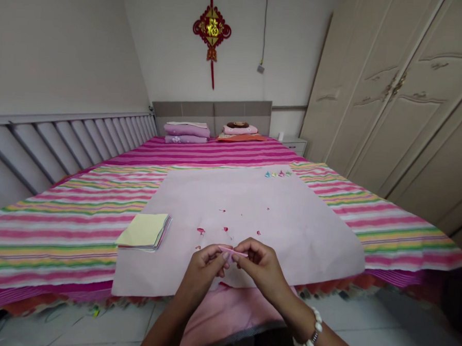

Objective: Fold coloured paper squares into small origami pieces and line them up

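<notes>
Between my two hands is a small piece of folded pink paper, held above the near edge of a large pale sheet. My left hand pinches its left end between thumb and fingers. The right end is pinched by my right hand; a white beaded bracelet circles that wrist. My fingers hide part of the paper. Just beyond my hands, small red scraps lie scattered on the sheet. To the left sits a stack of coloured square paper, with a yellow square on top.
Several small folded paper pieces stand in a row at the sheet's far right corner. The sheet lies on a bed with a striped cover. Folded bedding rests by the headboard. A railing runs along the left; a wardrobe stands right.
</notes>
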A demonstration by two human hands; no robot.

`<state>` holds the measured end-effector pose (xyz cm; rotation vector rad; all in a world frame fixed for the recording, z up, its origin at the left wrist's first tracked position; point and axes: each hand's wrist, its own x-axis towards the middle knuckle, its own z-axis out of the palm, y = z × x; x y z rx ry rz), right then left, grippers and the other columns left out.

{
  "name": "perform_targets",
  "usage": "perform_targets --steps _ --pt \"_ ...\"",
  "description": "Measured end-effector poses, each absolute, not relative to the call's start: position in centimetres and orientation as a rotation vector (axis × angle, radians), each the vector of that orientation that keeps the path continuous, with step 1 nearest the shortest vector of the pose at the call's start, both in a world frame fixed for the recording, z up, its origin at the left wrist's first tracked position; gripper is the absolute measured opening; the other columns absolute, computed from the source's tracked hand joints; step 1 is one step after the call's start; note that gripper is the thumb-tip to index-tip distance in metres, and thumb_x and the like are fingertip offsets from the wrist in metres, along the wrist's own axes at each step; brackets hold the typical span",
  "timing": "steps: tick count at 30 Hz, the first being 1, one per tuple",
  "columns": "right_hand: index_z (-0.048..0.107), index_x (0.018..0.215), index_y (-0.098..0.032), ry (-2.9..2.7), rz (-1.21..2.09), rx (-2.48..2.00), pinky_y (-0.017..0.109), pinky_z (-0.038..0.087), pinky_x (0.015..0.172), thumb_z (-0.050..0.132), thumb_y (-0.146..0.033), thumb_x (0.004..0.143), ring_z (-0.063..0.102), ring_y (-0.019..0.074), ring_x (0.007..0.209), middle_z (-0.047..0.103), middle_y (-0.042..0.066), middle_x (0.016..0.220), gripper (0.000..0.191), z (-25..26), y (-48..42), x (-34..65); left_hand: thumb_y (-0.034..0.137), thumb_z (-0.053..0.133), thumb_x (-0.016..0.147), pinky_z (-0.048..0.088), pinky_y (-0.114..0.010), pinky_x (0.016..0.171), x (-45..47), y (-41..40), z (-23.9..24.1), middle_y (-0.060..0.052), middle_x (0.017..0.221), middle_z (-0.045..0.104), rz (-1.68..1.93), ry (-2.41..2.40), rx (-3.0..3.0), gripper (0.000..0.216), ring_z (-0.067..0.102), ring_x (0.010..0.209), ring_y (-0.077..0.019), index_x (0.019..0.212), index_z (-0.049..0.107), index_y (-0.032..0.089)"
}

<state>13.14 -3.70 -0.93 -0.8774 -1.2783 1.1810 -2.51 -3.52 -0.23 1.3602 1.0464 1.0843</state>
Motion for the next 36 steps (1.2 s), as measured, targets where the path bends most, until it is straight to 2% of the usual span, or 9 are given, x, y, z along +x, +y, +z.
perform_targets --steps 5,9,13,19,36 --pt "0.065 0.07 -0.017 -1.342 1.006 -0.873 0.026 0.042 0.059 0.072 -0.027 0.073 0.054 0.0135 0.063 0.061 0.001 0.067 0.013 -1.4 -3.7 12.7 0.037 0.068 0.074 0.046 -0.025 0.063 -2.6 -3.5 -0.6 -0.002 0.073 0.066 1.104 1.015 1.284 0.03 0.058 0.065 -0.0128 0.093 0.07 0.014" --pt "0.066 0.071 -0.018 -1.397 0.904 -0.862 0.027 0.043 0.062 0.068 -0.022 0.076 0.055 0.015 0.067 0.06 0.002 0.072 0.007 -1.4 -3.8 12.3 0.042 0.061 0.079 0.046 -0.025 0.063 -2.7 -3.3 -1.0 -0.002 0.068 0.064 1.131 1.034 1.27 0.034 0.058 0.066 -0.0133 0.093 0.069 0.013" --pt "0.066 0.075 -0.018 -1.422 0.919 -0.857 0.028 0.045 0.064 0.067 -0.024 0.077 0.057 0.0162 0.07 0.062 0.004 0.077 0.006 -1.3 -4.0 12.0 0.044 0.059 0.08 0.046 -0.025 0.064 -3.0 -3.1 -1.4 -0.002 0.066 0.064 1.142 1.032 1.257 0.036 0.057 0.065 -0.0135 0.094 0.069 0.012" --pt "0.064 0.073 -0.018 -1.445 0.951 -0.911 0.029 0.045 0.066 0.059 -0.028 0.084 0.056 0.0163 0.07 0.061 0.003 0.075 0.016 -1.7 -4.0 11.8 0.043 0.057 0.081 0.046 -0.026 0.064 -3.4 -3.1 -1.4 -0.003 0.07 0.065 1.143 1.038 1.277 0.035 0.058 0.066 -0.0143 0.095 0.069 0.013" --pt "0.064 0.073 -0.017 -1.375 1.104 -0.97 0.028 0.044 0.06 0.063 -0.033 0.08 0.055 0.0155 0.064 0.062 0.003 0.071 0.017 -2.6 -3.1 9.4 0.042 0.054 0.082 0.046 -0.029 0.066 -5.4 -2.7 -2.4 -0.003 0.068 0.065 1.126 1.126 1.265 0.038 0.06 0.069 -0.0176 0.1 0.069 0.012"
